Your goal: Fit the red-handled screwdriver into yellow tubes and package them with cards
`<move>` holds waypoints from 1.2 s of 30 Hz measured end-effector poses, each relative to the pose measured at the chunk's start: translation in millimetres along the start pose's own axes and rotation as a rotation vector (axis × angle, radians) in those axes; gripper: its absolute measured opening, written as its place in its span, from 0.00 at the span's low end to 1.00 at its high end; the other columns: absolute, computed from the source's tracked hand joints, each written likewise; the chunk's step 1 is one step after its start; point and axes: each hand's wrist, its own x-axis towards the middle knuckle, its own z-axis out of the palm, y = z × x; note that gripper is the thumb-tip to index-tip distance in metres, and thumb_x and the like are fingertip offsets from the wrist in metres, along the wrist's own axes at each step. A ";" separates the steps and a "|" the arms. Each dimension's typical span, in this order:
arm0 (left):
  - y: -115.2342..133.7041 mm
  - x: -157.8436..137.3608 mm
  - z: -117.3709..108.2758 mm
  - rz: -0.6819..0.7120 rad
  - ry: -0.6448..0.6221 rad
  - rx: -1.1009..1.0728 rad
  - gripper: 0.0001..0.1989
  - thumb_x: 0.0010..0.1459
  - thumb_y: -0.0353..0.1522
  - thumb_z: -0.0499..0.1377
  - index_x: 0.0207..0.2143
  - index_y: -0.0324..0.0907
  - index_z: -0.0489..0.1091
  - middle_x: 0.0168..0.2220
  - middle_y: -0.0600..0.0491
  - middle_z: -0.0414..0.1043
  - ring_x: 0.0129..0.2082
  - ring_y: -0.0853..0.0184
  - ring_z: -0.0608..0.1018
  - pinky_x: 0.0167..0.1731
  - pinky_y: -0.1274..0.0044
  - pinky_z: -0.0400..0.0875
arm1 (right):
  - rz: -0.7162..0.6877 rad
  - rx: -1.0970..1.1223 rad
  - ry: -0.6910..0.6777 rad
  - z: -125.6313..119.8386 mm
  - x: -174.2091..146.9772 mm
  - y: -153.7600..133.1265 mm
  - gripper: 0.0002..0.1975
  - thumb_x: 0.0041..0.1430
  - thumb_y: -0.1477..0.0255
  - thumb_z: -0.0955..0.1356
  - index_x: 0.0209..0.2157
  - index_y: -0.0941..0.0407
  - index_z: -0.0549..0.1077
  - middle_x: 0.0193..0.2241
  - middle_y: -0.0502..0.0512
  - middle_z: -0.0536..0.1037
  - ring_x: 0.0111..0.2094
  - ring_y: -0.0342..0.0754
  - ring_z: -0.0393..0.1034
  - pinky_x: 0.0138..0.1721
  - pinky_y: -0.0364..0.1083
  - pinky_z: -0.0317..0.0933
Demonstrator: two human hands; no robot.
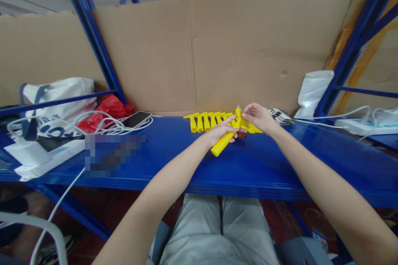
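Note:
My left hand [222,131] is closed around a yellow tube-handled tool [221,145], its round handle end slanting toward me and a small pale, shiny piece at its far tip. Beside that tip is my right hand [255,115], fingers curled in a pinch; what lies between them is too small to name. Behind my left hand, several similar yellow tools [200,122] lie side by side in a row. More flat yellow pieces [253,127] are fanned out under my right hand. A small dark red object [242,133] shows just past my left fingers, partly hidden.
Black-and-white packets [281,116] and a white pouch [314,91] are at the right, near a power strip [367,125]. On the left are a phone [137,119], white cables, a red plastic bag [113,107] and a cloth bag [66,93]. Cardboard [242,49] backs the blue table [174,153].

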 end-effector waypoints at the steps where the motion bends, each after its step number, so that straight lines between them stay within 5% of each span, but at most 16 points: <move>1: 0.0 0.0 0.0 0.004 -0.001 0.003 0.39 0.53 0.19 0.54 0.63 0.50 0.46 0.33 0.48 0.75 0.19 0.74 0.71 0.18 0.83 0.61 | -0.002 -0.004 0.004 0.5 0.0 0.1 0.08 0.46 0.71 0.68 0.27 0.55 0.64 0.26 0.51 0.71 0.29 0.44 0.67 0.38 0.49 0.65; 17: 0.2 -0.1 1.7 0.032 -0.004 -0.015 0.38 0.52 0.19 0.55 0.63 0.48 0.47 0.33 0.48 0.75 0.19 0.73 0.71 0.17 0.82 0.62 | -0.010 -0.068 0.053 7.8 2.0 4.6 0.10 0.46 0.66 0.68 0.27 0.54 0.61 0.26 0.51 0.70 0.30 0.45 0.66 0.35 0.48 0.64; 26: 0.0 1.3 1.7 0.089 0.002 -0.097 0.39 0.53 0.19 0.54 0.63 0.51 0.46 0.33 0.49 0.74 0.19 0.74 0.71 0.17 0.83 0.63 | -0.035 -0.386 0.171 3.3 0.4 12.8 0.12 0.49 0.62 0.67 0.30 0.55 0.64 0.32 0.57 0.71 0.31 0.48 0.66 0.34 0.49 0.62; 30: 0.7 4.2 0.0 0.110 0.157 -0.129 0.39 0.54 0.19 0.54 0.63 0.52 0.44 0.33 0.50 0.74 0.18 0.76 0.70 0.17 0.83 0.62 | -0.011 -0.534 0.010 -3.3 -0.5 11.0 0.07 0.50 0.67 0.66 0.25 0.54 0.65 0.27 0.56 0.73 0.31 0.49 0.68 0.33 0.47 0.61; 36: 7.5 3.7 -0.6 0.113 0.366 -0.154 0.38 0.55 0.18 0.49 0.63 0.52 0.41 0.37 0.49 0.72 0.15 0.77 0.67 0.15 0.84 0.60 | 0.064 -0.596 -0.519 -4.9 -7.7 14.8 0.11 0.49 0.62 0.67 0.23 0.55 0.71 0.22 0.52 0.75 0.25 0.46 0.68 0.26 0.44 0.58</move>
